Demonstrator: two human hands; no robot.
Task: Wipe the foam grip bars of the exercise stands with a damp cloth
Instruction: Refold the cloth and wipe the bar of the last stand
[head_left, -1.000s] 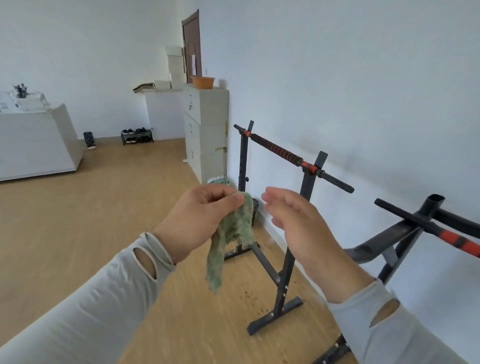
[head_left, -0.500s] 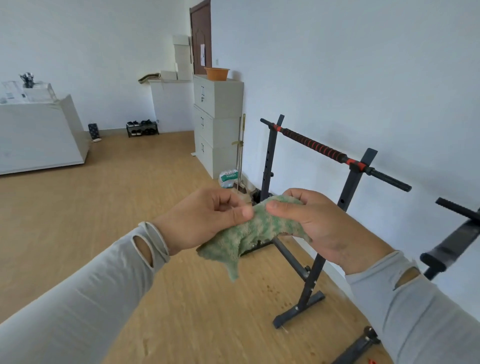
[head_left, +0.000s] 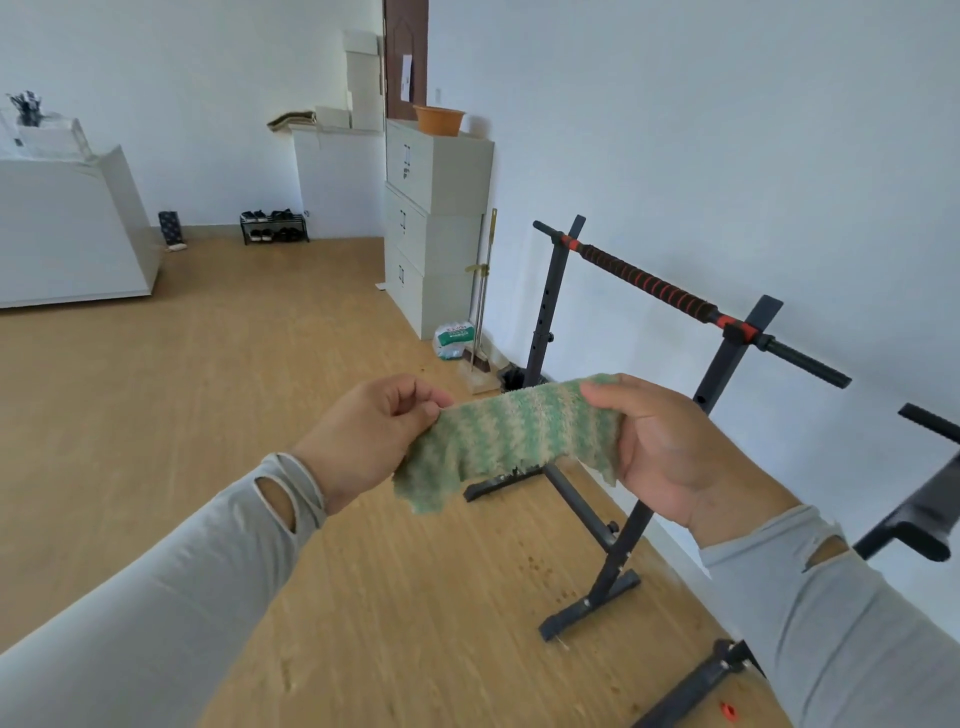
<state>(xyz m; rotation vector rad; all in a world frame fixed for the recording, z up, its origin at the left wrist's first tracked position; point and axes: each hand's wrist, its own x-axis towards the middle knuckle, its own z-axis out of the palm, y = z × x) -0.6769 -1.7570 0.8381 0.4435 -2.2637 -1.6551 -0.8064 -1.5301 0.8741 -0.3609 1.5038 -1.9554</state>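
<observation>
Head camera view, looking forward and down over both arms in pale grey sleeves with thumb slits.

A fuzzy, nubby cloth (head_left: 511, 434), striped green and cream, is stretched between the two hands at chest height, its long axis running left to right and rising slightly toward the right. The lower edge is ragged, and one corner droops below the left hand. The left hand (head_left: 371, 436) pinches the cloth's left end between thumb and curled fingers. The right hand (head_left: 660, 449) grips the right end, thumb on top and fingers wrapped behind the fabric, so the fingertips are hidden.

Behind the cloth, near the white wall, stands a black metal exercise stand (head_left: 618, 551) with two uprights on flat feet. Across its top lies a grip bar (head_left: 647, 286), a long cylinder of black ribbed foam with red bands, slanting from upper left to lower right. The cloth covers part of the stand's left upright and its base.

A second stand (head_left: 930, 499) is cut off at the right edge; only dark tubing shows.

The floor (head_left: 208, 389) is light wood plank. Grey filing cabinets (head_left: 436, 223) stand against the wall, an orange bowl (head_left: 439, 119) on top.
</observation>
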